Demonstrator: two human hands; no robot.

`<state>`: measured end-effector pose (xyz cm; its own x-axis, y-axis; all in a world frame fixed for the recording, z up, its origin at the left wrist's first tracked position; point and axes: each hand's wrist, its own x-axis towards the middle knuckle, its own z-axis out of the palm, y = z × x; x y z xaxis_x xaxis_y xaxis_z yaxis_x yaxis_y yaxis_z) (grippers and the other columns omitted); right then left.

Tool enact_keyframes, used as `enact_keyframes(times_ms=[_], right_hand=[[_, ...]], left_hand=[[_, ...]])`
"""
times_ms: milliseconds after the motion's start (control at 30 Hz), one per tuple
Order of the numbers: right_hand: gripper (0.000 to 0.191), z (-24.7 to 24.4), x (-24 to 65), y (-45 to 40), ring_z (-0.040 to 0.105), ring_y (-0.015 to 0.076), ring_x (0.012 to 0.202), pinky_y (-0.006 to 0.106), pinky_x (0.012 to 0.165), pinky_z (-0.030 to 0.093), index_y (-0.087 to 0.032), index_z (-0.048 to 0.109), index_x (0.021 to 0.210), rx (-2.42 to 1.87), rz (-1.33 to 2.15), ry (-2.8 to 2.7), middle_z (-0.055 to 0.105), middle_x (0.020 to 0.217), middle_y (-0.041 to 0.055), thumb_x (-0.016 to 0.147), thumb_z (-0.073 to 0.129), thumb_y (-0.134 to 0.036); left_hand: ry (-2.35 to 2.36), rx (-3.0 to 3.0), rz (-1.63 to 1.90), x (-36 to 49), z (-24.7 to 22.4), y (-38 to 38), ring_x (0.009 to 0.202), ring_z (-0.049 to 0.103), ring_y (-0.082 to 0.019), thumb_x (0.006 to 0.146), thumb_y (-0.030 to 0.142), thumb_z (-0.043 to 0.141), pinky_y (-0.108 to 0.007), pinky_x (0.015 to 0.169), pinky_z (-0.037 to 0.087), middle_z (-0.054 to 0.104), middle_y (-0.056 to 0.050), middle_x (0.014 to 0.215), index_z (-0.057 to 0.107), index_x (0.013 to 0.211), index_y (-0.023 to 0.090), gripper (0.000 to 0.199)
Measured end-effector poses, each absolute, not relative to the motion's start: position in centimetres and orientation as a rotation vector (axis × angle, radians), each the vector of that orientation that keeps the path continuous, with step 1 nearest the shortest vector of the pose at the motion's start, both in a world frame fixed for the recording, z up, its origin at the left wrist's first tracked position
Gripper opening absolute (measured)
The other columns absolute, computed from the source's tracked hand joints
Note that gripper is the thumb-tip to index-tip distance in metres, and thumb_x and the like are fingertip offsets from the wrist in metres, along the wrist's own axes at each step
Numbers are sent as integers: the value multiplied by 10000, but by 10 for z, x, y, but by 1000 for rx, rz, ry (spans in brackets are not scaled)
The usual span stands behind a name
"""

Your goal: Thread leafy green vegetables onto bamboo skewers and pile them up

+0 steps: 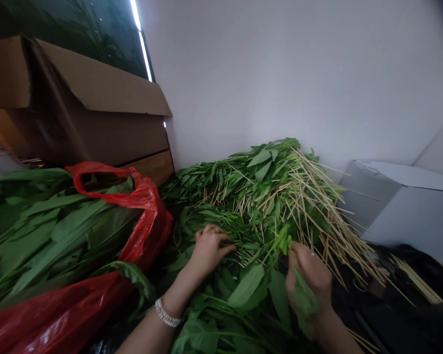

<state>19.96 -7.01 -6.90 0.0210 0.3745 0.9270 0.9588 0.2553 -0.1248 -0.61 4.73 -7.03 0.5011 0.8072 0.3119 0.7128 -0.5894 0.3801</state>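
My left hand (211, 250), with a beaded bracelet (167, 313) at the wrist, reaches over a low heap of green leafy stems (221, 219). Its thumb stands apart from the bent fingers, and I see nothing held between them. Closed fingers of my right hand (312, 275) grip a small bunch of green leaves (282, 241); one leaf hangs down over the palm side. Beneath and between both hands lie loose broad leaves (247, 287). Just beyond is a large pile of leaf bundles (260, 164) with thin wooden skewers (317, 196) sticking out to the right.
On the left, a red plastic bag (147, 231) holds long green leaves (59, 231). An open cardboard box (110, 130) stands behind it. A white box (409, 206) is at the right, with more skewers (415, 278) in front on black plastic. A pale wall (280, 73) closes the back.
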Motion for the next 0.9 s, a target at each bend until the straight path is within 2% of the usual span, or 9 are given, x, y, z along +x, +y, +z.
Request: enact_keyframes(times_ms=[133, 200, 300, 367, 433, 533, 733, 900], right_hand=[[172, -68, 197, -72, 549, 150, 633, 275, 607, 401, -159, 561, 980, -1300, -672, -1541, 578, 725, 34, 901, 412, -125], [171, -67, 195, -74, 550, 150, 645, 273, 612, 395, -152, 563, 980, -1311, -670, -1544, 585, 731, 38, 910, 408, -132], [180, -66, 193, -75, 555, 143, 648, 257, 604, 388, -143, 568, 982, -1324, -619, -1562, 590, 732, 39, 923, 398, -138], [192, -66, 192, -77, 551, 134, 623, 245, 581, 378, -147, 572, 977, -1334, -577, -1578, 579, 706, 25, 933, 385, -158], [207, -66, 190, -77, 546, 128, 596, 238, 565, 374, -154, 572, 979, -1356, -538, -1614, 562, 672, 7, 943, 370, -180], [233, -70, 187, -74, 574, 129, 615, 234, 585, 396, -145, 565, 1016, -1371, -522, -1698, 595, 710, 14, 948, 343, -168], [254, -84, 178, -66, 630, 151, 717, 250, 672, 431, -137, 578, 1046, -1428, -534, -1826, 630, 788, 42, 944, 346, -133], [293, -88, 176, -65, 640, 157, 751, 256, 691, 445, -135, 569, 1105, -1433, -514, -1852, 637, 811, 46, 948, 323, -114]], left_hand=[[1304, 2634, 624, -5, -75, 46, 1151, 462, -294, 725, 297, 734, -500, 955, 271, 676, -54, 1050, 724, 819, 249, 107], [1308, 2649, 636, -6, -75, 46, 1142, 473, -289, 756, 232, 693, -504, 961, 267, 683, -52, 1021, 702, 773, 226, 20], [1260, 2610, 827, -5, -69, 46, 1118, 507, -264, 818, 200, 608, -490, 995, 268, 689, -57, 989, 670, 839, 213, 67], [1175, 2509, 1019, -4, -65, 45, 1067, 549, -239, 853, 218, 563, -439, 988, 319, 689, -64, 984, 657, 901, 209, 106], [1064, 2321, 1141, -2, -62, 44, 976, 603, -217, 872, 257, 541, -367, 919, 403, 699, -68, 970, 658, 946, 202, 149], [921, 1971, 1145, 0, -59, 44, 883, 656, -208, 861, 297, 564, -307, 822, 473, 731, -72, 931, 678, 1004, 174, 221], [780, 1566, 1072, 1, -53, 42, 817, 677, -189, 784, 333, 675, -291, 817, 495, 756, -69, 855, 714, 877, 132, 225], [735, 1378, 1044, 2, -52, 40, 773, 686, -167, 733, 342, 737, -284, 817, 501, 759, -58, 805, 705, 870, 130, 254]])
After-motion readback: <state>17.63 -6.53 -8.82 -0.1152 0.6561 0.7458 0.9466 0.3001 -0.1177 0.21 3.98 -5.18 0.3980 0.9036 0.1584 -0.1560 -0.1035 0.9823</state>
